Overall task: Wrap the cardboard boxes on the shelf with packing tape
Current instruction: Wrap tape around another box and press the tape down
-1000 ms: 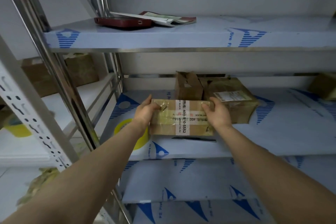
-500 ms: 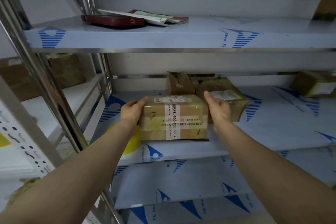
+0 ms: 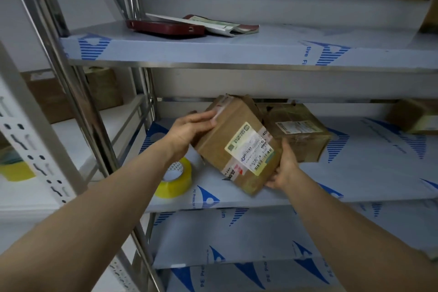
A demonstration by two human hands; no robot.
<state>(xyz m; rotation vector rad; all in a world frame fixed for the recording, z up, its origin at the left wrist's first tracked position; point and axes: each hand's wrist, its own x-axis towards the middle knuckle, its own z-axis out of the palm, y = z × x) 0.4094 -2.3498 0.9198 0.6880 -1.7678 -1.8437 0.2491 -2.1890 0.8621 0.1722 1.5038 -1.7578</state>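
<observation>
I hold a small cardboard box [image 3: 234, 147] tilted above the middle shelf [image 3: 355, 180]; its face with a white-and-green label points at me. My left hand [image 3: 189, 129] grips its upper left end, and my right hand [image 3: 283, 168] supports its lower right corner. A roll of yellow packing tape [image 3: 176, 178] lies on the shelf under my left forearm. Behind the held box sits a second taped box [image 3: 298, 135] with a label on top. Another box [image 3: 414, 116] stands at the far right of the same shelf.
On the upper shelf [image 3: 237, 47] lie a dark red phone [image 3: 166, 27] and some papers [image 3: 220, 25]. A steel upright [image 3: 78, 102] runs down on the left. The neighbouring rack on the left holds brown boxes [image 3: 71, 92] and another yellow tape roll [image 3: 14, 168].
Both hands have lifted the box off the shelf and turned it, so the labelled face now points at me. The yellow tape roll has come into full view.
</observation>
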